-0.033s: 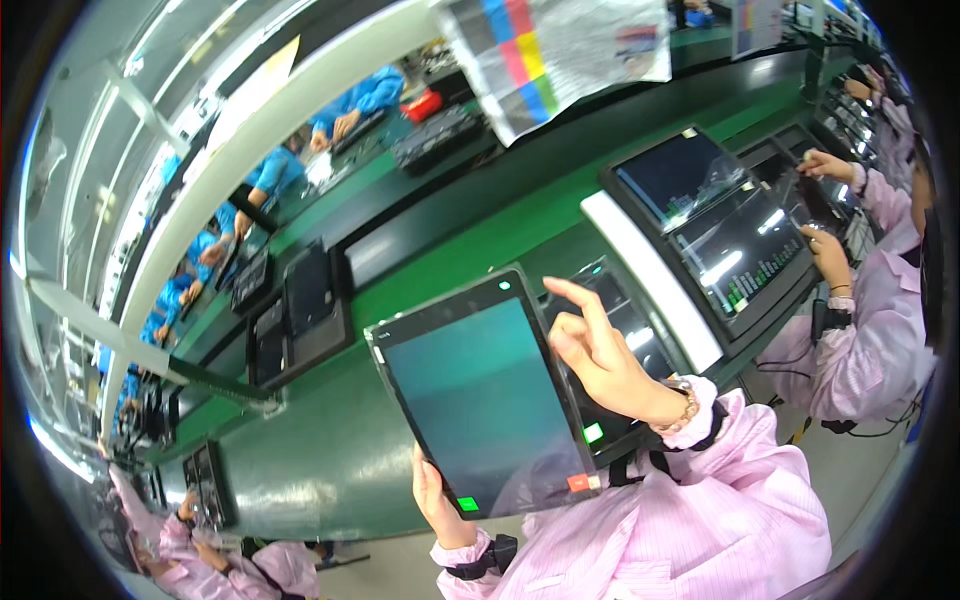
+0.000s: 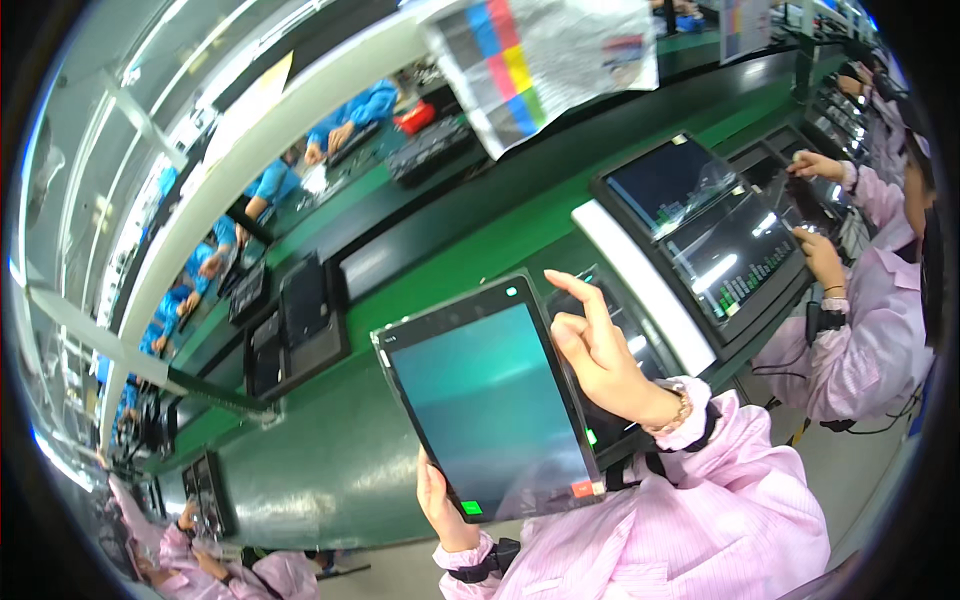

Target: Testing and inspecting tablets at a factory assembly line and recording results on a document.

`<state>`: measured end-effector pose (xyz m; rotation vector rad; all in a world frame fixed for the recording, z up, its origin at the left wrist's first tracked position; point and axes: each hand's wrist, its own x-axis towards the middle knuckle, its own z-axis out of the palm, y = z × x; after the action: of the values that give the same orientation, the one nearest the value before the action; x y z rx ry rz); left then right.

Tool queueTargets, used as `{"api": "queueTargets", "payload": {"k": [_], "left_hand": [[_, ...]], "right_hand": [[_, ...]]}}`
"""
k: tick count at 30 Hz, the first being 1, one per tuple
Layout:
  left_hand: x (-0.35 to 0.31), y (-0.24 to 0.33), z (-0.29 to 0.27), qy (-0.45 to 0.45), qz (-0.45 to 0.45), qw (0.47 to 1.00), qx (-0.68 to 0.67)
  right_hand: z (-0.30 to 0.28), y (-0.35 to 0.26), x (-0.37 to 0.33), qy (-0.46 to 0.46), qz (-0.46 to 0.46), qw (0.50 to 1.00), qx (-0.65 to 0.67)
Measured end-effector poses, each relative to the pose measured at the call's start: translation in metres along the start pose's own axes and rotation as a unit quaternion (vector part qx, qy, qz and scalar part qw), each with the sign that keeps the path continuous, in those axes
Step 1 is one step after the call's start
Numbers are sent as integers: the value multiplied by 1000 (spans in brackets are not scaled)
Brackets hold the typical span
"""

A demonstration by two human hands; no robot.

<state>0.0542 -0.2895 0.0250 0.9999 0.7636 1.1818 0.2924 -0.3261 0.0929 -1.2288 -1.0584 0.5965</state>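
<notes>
Between the left hand [image 2: 449, 518], closed on its lower left edge, and the right hand [image 2: 607, 365], fingers loosely curled around nothing just beside its right edge, is a tablet [image 2: 492, 400] that looks fairly light, stiff, smooth and easily cracked, so best held by its side edges.
</notes>
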Motion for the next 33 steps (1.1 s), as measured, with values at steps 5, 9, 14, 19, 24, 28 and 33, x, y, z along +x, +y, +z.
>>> {"api": "queueTargets", "payload": {"k": [5,9,14,19,24,28,33], "left_hand": [[8,-21,48,-47,-40,997,-53],[20,-18,74,-88,-21,992,-90],[67,9,110,-143,90,984,-56],[117,14,163,-185,161,969,-34],[159,-4,166,-393,-4,915,97],[165,-14,188,-434,-23,900,29],[159,-8,205,-398,-1,917,18]], "right_hand": [[-28,0,3,117,-50,979,156],[-45,22,4,43,162,939,300],[-83,15,22,-132,159,850,484],[-108,-5,84,-14,19,913,408],[-133,8,134,34,-69,906,416],[-148,15,151,53,-63,927,365],[-154,28,168,57,-56,929,362]]}}
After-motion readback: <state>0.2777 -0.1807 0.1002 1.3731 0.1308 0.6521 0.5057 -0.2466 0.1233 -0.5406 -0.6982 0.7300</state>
